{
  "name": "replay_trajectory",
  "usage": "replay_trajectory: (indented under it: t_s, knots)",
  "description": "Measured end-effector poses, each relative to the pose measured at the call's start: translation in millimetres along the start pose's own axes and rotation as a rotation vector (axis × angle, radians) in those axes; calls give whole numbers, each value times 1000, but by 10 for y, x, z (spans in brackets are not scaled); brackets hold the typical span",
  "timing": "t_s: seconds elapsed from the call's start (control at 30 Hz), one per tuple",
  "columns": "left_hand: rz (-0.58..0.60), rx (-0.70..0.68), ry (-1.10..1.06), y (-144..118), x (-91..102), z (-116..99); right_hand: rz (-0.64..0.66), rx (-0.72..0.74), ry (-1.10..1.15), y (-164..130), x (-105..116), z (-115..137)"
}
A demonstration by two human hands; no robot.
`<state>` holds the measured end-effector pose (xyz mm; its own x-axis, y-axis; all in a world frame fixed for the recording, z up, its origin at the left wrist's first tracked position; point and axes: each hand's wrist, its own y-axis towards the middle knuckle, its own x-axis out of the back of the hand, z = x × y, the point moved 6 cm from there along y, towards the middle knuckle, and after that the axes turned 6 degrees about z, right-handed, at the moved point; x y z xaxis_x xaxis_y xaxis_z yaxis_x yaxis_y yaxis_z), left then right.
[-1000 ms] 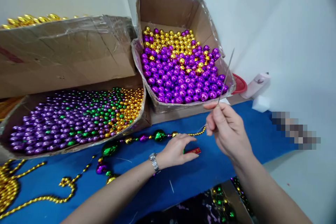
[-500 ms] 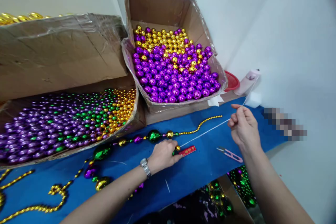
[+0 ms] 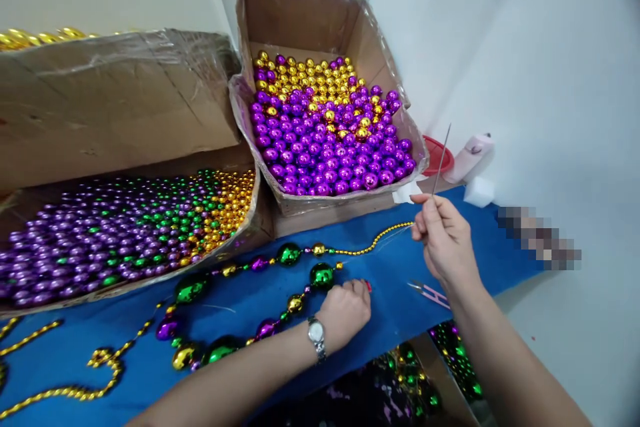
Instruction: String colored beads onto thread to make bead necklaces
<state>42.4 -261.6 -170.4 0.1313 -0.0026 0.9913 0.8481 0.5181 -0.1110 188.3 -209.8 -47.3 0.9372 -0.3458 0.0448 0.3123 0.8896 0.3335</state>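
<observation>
The right hand (image 3: 443, 240) pinches one long needle (image 3: 442, 159), upright above the blue cloth (image 3: 390, 320). The left hand (image 3: 345, 310), curled closed, rests on the cloth touching one bead strand (image 3: 280, 257). Three cardboard boxes (image 3: 300, 13) hold beads; one pair of scissors (image 3: 430, 292) lies nearby.

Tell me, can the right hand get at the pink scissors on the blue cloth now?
Probably yes. The pink scissors lie uncovered on the blue cloth, just below the right hand. However, that hand is pinching a long needle, so its fingers are occupied.
</observation>
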Motion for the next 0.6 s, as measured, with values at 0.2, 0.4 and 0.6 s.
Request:
replay_trajectory:
  t_s: [0.2, 0.4, 0.6]
  knots:
    - [-72, -167, -33, 172, 130, -321, 18, -9, -20, -25, -7, 7]
    - [-182, -174, -123, -110, 445, -316, 42, -43, 16, -42, 54, 24]
    - [-278, 248, -242, -535, 427, 232, -48, -25, 71, -98, 211, 69]
